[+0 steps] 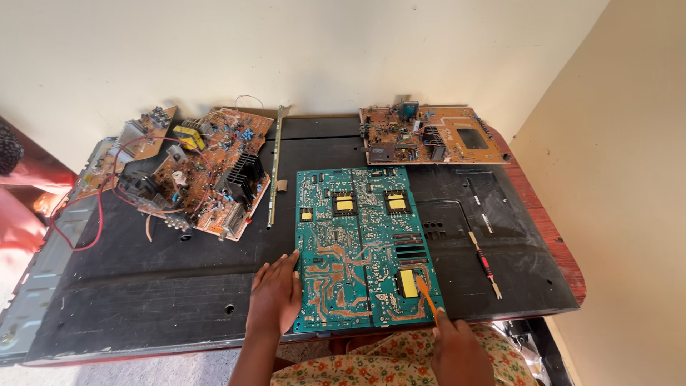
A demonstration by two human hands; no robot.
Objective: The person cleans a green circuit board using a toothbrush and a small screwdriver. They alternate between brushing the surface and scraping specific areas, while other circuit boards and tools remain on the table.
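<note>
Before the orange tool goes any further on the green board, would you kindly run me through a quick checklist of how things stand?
1. Green circuit board lies flat, solder side up, on the black panel: ok.
2. Left hand rests flat against the board's left edge, steadying it: ok.
3. Right hand grips the orange tool, tip beside the yellow rectangle: ok.
4. Tip touching the board: cannot tell.
5. Board's near edge reaches the panel's front edge, close over the lap: not ok.
6. Brown boards and loose probe lie apart from the green board: ok.
</note>
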